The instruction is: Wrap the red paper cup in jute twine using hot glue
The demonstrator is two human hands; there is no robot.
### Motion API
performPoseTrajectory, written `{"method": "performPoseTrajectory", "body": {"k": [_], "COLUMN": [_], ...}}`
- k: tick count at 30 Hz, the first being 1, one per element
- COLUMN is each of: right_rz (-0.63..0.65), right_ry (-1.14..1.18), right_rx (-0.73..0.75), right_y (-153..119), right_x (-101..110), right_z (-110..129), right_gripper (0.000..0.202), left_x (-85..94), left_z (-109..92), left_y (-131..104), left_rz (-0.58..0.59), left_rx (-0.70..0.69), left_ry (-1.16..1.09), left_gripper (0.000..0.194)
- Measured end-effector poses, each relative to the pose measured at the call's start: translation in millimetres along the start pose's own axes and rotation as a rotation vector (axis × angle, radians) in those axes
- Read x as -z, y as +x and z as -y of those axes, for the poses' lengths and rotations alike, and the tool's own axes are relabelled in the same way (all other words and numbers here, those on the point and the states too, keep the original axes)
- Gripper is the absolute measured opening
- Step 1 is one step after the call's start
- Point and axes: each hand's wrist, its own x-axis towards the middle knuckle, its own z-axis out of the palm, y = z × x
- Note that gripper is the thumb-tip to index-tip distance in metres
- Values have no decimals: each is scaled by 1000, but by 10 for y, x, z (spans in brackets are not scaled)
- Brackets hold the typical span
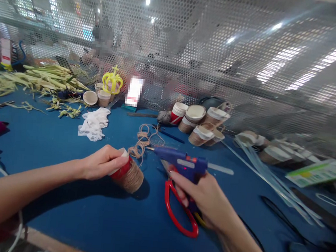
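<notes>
My left hand (106, 163) grips a small red cup (131, 176) by its rim end, thumb on top. Brown twine is wound around the cup's lower part, and the cup lies tilted with its base toward the right. In my right hand (201, 193) is a blue hot glue gun (179, 161), its nozzle pointing left above the table, apart from the cup. A clear glue stick sticks out of its back. Under that hand lie red-handled scissors (181, 217), partly hidden. Loose twine (143, 141) curls on the table behind the cup.
Several twine-wrapped cups (201, 134) stand at the back. Clear glue sticks (277, 182) and a black cord (283, 220) lie on the right. A crumpled white cloth (94, 123), a yellow crown (112, 82) and plant stalks (48, 77) are at left. A perforated metal screen (163, 43) rises behind.
</notes>
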Motion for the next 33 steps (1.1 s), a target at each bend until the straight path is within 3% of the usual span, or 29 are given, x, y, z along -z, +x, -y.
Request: {"method": "performPoseTrajectory", "body": {"k": [4, 6, 14, 20, 23, 27, 29, 31, 33], "right_rz": [-328, -395, -403, -415, -274, 129, 332, 428, 430], "right_ry": [82, 61, -200, -369, -351, -179, 86, 347, 515], "right_rx": [-40, -83, -159, -14, 94, 188, 202, 155, 73], "right_y": [278, 427, 766, 552, 413, 298, 271, 261, 260], "right_x": [263, 340, 415, 395, 156, -275, -444, -552, -601], "right_z": [-145, -251, -573, -313, -68, 180, 242, 268, 274], "right_gripper": [22, 21, 33, 36, 32, 45, 47, 44, 41], "left_x": [2, 1, 6, 13, 4, -19, -27, -32, -35], "left_z": [-32, -62, -135, -170, -203, -237, -239, -236, -233], "left_y": [-4, -8, -28, -39, -39, -38, -41, -42, -37], "left_rz": [-23, -20, -30, -16, 1, 22, 36, 55, 75], "left_rx": [-26, -41, -99, -146, -189, -275, -323, -347, -353], "left_ry": [-10, -5, 56, 118, 155, 209, 262, 306, 321], "left_gripper": [39, 37, 36, 37, 35, 30, 30, 30, 31]}}
